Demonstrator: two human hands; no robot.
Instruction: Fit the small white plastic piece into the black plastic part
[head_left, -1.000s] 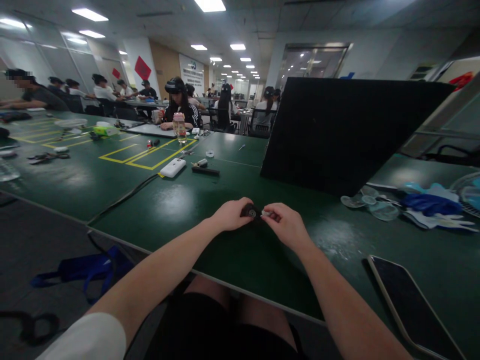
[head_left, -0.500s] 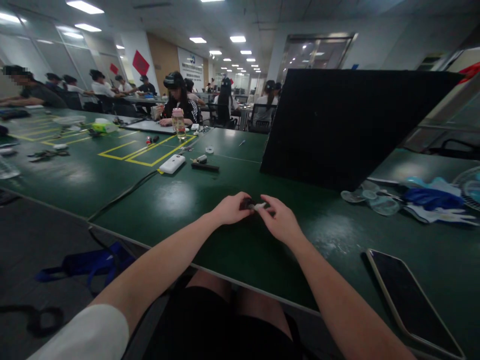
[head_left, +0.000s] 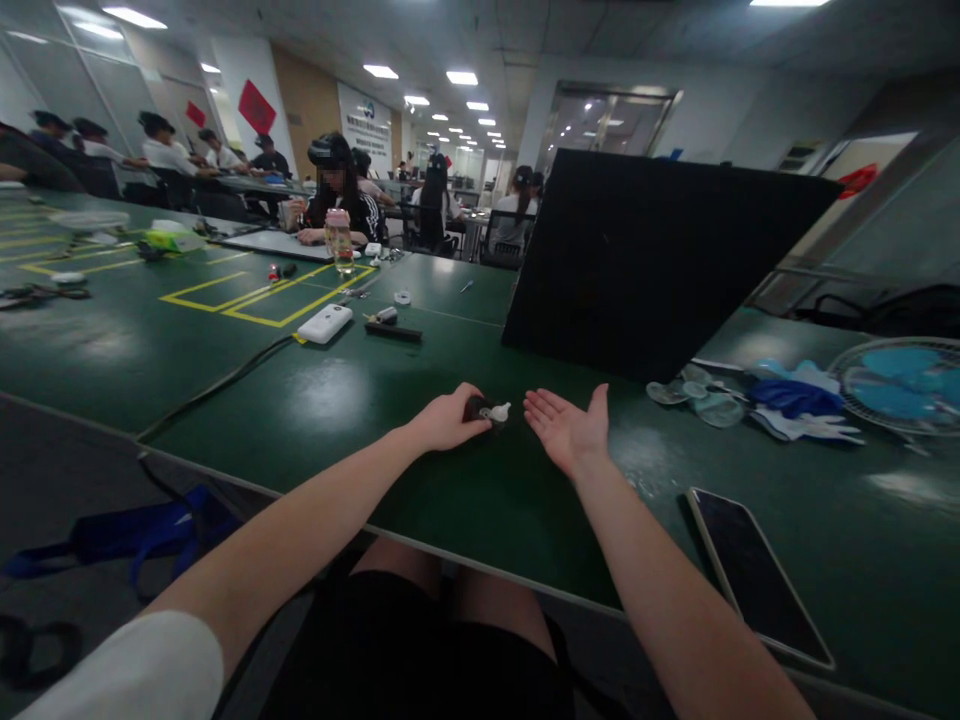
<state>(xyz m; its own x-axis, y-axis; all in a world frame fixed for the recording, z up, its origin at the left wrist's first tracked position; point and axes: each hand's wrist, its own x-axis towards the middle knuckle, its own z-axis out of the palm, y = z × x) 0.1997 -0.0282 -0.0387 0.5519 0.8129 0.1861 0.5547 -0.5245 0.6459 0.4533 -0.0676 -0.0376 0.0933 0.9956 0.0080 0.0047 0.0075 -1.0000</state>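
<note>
Through the head camera, I saw that my left hand [head_left: 444, 420] held a small dark round piece [head_left: 474, 408] between thumb and fingers, closed narrowly around its side. I judged that this side grip kept the piece steady and left its other side open to reach. From that side a white piece [head_left: 501, 411] stuck out, pointing toward my right hand [head_left: 568, 432]; it seemed joined to the dark one, but I could not be sure. Both pieces were just above or on the green table [head_left: 450, 505], near its front edge; the exact contact I could not tell.

My right hand was wide, with thumb apart, palm showing and nothing in it, just beside the white piece. The black panel [head_left: 645, 265] stood tilted beyond the hands, and the phone [head_left: 757, 575] lay flat to the right.

The wall sign [head_left: 366, 122] had a logo and lines of writing, too small for me to read. On the white device [head_left: 325, 324] I noticed a small dark mark, also not readable.
</note>
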